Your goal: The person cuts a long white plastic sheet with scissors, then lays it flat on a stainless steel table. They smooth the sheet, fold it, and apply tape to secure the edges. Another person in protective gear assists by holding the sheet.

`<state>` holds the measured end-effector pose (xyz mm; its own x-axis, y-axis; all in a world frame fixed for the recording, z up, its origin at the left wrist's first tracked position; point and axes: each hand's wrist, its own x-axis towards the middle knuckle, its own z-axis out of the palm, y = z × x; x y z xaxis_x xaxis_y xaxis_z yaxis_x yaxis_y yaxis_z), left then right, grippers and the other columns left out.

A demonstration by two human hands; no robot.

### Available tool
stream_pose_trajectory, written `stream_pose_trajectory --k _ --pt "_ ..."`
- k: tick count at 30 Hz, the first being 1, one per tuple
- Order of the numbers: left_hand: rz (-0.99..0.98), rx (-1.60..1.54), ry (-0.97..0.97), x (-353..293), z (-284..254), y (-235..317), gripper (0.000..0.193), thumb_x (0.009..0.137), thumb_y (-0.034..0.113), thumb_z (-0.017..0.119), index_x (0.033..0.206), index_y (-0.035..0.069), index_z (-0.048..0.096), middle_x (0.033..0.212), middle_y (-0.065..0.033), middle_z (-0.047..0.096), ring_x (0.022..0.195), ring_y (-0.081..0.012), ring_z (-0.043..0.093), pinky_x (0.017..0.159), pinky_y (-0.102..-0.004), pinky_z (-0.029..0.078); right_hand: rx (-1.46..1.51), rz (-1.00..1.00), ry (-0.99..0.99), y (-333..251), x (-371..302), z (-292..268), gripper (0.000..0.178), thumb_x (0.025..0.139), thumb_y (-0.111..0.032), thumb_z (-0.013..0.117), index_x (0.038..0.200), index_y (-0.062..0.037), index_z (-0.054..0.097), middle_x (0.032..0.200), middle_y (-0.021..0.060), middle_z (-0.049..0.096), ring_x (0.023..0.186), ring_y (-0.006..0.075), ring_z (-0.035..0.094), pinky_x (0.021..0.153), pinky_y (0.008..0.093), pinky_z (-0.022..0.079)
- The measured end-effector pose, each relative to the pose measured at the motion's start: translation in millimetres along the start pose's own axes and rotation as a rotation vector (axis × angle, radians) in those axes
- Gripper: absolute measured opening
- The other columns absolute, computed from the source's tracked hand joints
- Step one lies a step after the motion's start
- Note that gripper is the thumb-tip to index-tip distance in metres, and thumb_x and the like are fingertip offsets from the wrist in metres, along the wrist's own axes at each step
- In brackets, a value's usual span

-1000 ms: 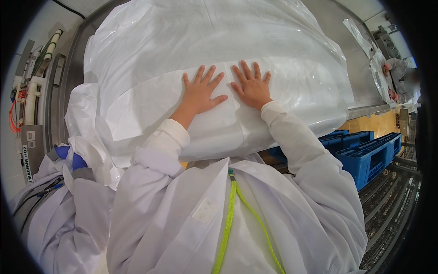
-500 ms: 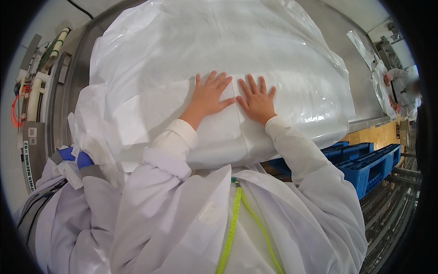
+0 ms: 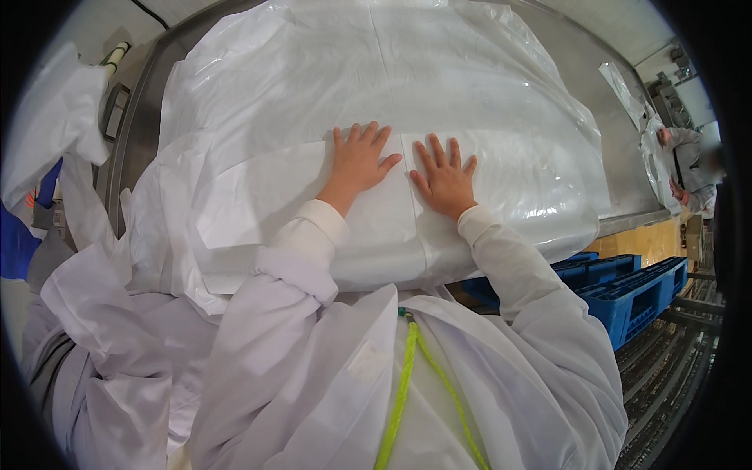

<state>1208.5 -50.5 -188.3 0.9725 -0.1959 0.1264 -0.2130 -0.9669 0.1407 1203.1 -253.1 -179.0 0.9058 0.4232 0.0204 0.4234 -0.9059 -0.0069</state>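
Observation:
A broad stack of thin white plastic sheeting [image 3: 486, 94], glossy and creased, covers most of the metal table [image 3: 576, 59]. My left hand [image 3: 357, 166] lies flat on it with fingers spread, just left of a faint lengthwise crease. On the other side of that crease my right hand [image 3: 445, 182] rests palm down, its fingers apart too. Neither hand grips anything. The sheeting bends down over the near edge, close to my white coat.
At the left, a co-worker in white with blue gloves [image 3: 17, 243] holds up a crumpled white plastic piece [image 3: 59, 117]. Blue pallets [image 3: 630, 294] stand at the lower right near metal racking [image 3: 666, 392]. Another person in white [image 3: 695, 168] works at the far right.
The co-worker at my left has lifted white plastic up and to the left, away from the table's side. My hands stay flat in nearly the same places.

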Motion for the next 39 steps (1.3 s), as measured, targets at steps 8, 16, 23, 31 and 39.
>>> stream_pose_trajectory --k 8,16,23,31,39 --pt "-0.101 0.021 0.003 -6.8 -1.5 -8.7 0.061 0.089 0.050 0.046 0.137 0.014 0.039 0.143 -0.0065 0.032 0.126 -0.0325 0.034 0.100 -0.0632 0.023 0.008 -0.016 0.088 -1.7 -2.0 1.8 0.054 0.091 -0.045 0.042 0.140 -0.0214 0.034 0.149 0.0072 0.023 0.136 0.0397 0.016 0.095 0.0725 0.017" --pt "0.044 -0.009 -0.065 -61.3 -14.3 7.2 0.074 0.086 0.057 0.046 0.141 0.009 0.031 0.150 -0.0118 0.019 0.137 -0.0346 0.016 0.100 -0.0670 0.017 0.052 0.000 0.011 -1.9 -1.5 -2.3 0.056 0.092 -0.046 0.040 0.141 -0.0208 0.032 0.150 0.0080 0.020 0.137 0.0405 0.013 0.097 0.0728 0.014" --pt "0.006 0.020 -0.087 -55.1 -11.6 2.6 0.078 0.085 0.064 0.041 0.143 0.013 0.028 0.151 -0.0109 0.017 0.138 -0.0341 0.011 0.098 -0.0697 0.016 0.076 0.008 -0.056 2.0 7.9 -2.7 0.057 0.093 -0.049 0.036 0.143 -0.0235 0.028 0.152 0.0072 0.014 0.139 0.0397 0.007 0.099 0.0717 0.010" --pt "-0.043 0.044 -0.144 -41.0 -14.6 -1.1 0.078 0.085 0.064 0.041 0.144 0.016 0.026 0.151 -0.0084 0.015 0.139 -0.0312 0.010 0.098 -0.0698 0.017 0.069 0.019 -0.120 7.0 26.5 -5.2 0.059 0.092 -0.055 0.033 0.145 -0.0283 0.024 0.154 0.0040 0.009 0.141 0.0355 0.003 0.101 0.0699 0.006" --pt "-0.048 0.028 -0.179 -36.8 -17.7 -2.7 0.077 0.085 0.062 0.042 0.144 0.016 0.025 0.153 -0.0080 0.013 0.140 -0.0311 0.009 0.099 -0.0698 0.015 0.047 0.010 -0.018 5.7 27.4 1.2 0.056 0.093 -0.051 0.036 0.143 -0.0264 0.028 0.152 0.0059 0.016 0.139 0.0369 0.011 0.100 0.0712 0.011"
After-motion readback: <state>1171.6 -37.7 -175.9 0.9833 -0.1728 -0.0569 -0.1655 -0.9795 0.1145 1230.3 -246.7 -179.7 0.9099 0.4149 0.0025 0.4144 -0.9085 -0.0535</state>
